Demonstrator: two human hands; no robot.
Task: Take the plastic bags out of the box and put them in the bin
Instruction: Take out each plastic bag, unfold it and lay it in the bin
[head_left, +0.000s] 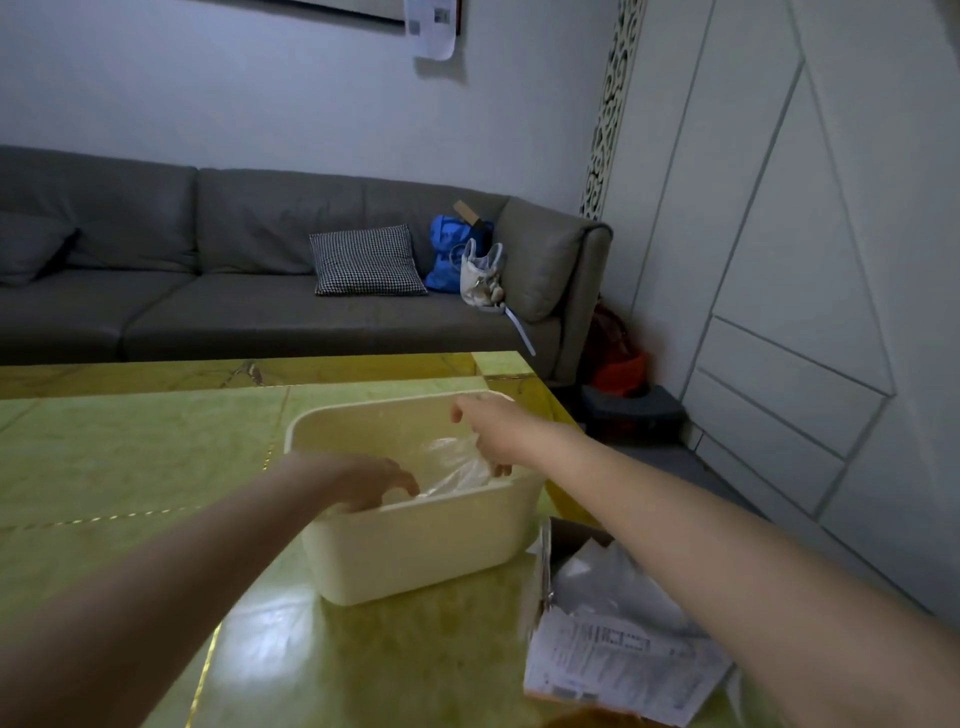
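Both hands in the cream box (415, 551): right hand (493, 431) pinches a clear plastic bag (457, 465), left hand (371, 480) curled low beside it, grip unclear. Step: pulling bags out. Next: lift clear, find the bin, not identifiable here.

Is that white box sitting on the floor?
No, the white box stands on the green table, with both hands reaching into it.

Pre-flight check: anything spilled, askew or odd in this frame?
Nothing spilled or damaged. Only oddity: loose printed papers at the table's near right corner, overhanging its edge. Both hands reach into the box; right hand grips a plastic bag.
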